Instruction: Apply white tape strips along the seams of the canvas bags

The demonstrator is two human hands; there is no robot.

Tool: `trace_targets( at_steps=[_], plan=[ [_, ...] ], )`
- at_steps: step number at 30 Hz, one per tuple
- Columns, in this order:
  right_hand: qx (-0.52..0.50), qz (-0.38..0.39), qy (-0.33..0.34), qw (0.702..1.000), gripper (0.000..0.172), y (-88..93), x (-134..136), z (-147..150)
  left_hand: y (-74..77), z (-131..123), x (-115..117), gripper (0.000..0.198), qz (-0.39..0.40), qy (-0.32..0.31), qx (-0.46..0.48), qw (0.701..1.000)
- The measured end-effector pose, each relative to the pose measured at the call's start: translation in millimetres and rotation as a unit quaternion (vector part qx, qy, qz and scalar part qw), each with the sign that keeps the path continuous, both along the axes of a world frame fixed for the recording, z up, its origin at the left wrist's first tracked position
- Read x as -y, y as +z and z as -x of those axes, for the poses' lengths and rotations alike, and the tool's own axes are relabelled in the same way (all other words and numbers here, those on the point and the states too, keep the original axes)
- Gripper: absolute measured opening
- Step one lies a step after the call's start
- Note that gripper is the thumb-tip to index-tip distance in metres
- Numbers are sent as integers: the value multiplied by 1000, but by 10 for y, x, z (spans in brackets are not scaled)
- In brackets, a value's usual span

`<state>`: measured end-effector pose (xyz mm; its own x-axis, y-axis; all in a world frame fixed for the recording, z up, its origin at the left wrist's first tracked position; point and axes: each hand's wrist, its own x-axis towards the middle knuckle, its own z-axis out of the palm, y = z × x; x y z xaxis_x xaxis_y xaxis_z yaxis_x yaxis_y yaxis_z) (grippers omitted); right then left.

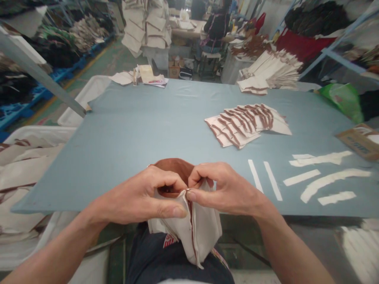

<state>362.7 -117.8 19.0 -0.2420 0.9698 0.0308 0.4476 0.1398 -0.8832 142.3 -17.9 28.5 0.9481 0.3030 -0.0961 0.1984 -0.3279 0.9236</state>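
Note:
Between my hands hangs a sewn fabric piece [204, 221], off-white outside with a brown inside, its brown-edged seam running down the middle. It is held over the front edge of the table, above my lap. My left hand [148, 197] grips the top edge left of the seam, thumb outside and fingers inside the opening. At the seam's top end, my right hand [216, 187] pinches the edge between thumb and fingers. Part of the brown lining [177, 165] shows behind my fingers. The fingertips inside the piece are hidden.
On the blue-grey table [142, 130] lie overlapping brown-edged fabric pieces [237, 126] and several white strips [272, 180]. Farther back stand a fabric stack [269, 73] and papers [152, 75]. A cardboard box [359, 140] is at right, a fabric-filled bin [26, 169] at left. Another person [217, 29] sits beyond.

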Motion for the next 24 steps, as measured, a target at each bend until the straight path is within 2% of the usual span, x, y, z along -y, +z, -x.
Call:
trace_targets(
  at_steps=[3,8,18,24],
  plan=[
    [7,8,-8,1000,17,-38,-50,-24,42,-29,-117,52,9,-49,-9,999],
    [2,37,-8,999,22,-83,-88,-42,65,-65,-172,73,16,-36,-11,999],
    [-8,41,14,999,22,-84,-66,-30,40,-64,-174,66,73,-52,-10,996],
    [-7,17,23,1000,13,-43,5,-15,85,-43,-75,55,43,-49,0,998]
  ],
)
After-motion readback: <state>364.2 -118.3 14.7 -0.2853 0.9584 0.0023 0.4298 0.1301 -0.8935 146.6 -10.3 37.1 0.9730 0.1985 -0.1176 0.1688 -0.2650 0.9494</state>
